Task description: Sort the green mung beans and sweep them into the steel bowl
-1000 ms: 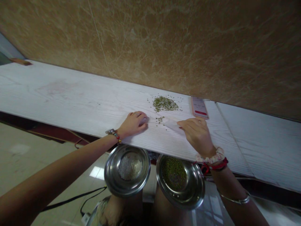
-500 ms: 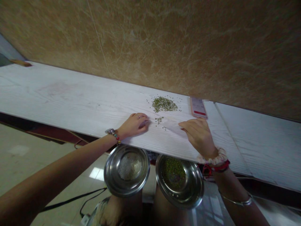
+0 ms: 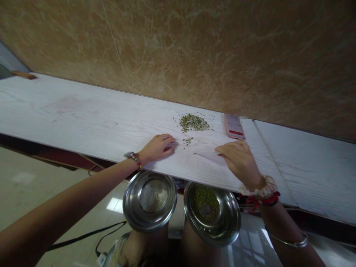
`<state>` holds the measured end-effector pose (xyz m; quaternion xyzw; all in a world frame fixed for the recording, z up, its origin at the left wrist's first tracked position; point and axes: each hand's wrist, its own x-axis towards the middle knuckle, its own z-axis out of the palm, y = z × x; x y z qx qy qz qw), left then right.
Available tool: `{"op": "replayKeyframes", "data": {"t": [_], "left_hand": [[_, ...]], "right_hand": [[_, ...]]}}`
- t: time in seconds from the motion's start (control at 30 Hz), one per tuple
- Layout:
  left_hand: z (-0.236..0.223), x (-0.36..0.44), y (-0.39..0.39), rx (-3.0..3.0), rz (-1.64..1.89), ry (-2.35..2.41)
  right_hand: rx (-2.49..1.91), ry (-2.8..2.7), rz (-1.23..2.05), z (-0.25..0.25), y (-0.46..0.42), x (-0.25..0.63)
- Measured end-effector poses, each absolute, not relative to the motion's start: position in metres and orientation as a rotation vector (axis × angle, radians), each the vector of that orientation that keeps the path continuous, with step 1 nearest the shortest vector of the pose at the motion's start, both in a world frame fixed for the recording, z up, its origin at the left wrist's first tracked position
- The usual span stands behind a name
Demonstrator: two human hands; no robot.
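Note:
My right hand (image 3: 236,155) is closed in a pinch on the edge of a thin whitish sheet (image 3: 205,149), which lies low over the white tabletop and is hard to make out against it. My left hand (image 3: 160,148) rests on the tabletop, fingers loosely bent and thumb apart; nothing shows in it. Just right of its fingertips is a small cluster of green beans (image 3: 188,141), near the sheet's left end. Behind it lies a larger pile of green beans mixed with white grains (image 3: 194,122).
A steel bowl of white grains (image 3: 174,200) and a steel bowl of green beans (image 3: 236,222) sit on my knees below the table edge. A phone (image 3: 234,128) lies at the back right by the brown wall. A brown piece (image 3: 25,75) lies far left.
My right hand has shifted slightly right, drawing the whitish sheet with it. Some loose beans in front of the small cluster are no longer seen. My left hand has barely moved.

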<state>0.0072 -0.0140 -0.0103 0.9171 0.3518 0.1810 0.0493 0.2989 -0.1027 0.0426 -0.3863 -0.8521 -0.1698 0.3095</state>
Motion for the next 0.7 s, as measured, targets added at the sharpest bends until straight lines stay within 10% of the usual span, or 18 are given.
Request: {"op": "replayKeyframes", "data": {"t": [0.7], "left_hand": [[-0.012,0.006,-0.014,2.848,0.645,0.898]], "right_hand": [[-0.990,-2.252,-0.509,0.051,-0.120,0.284]]}}
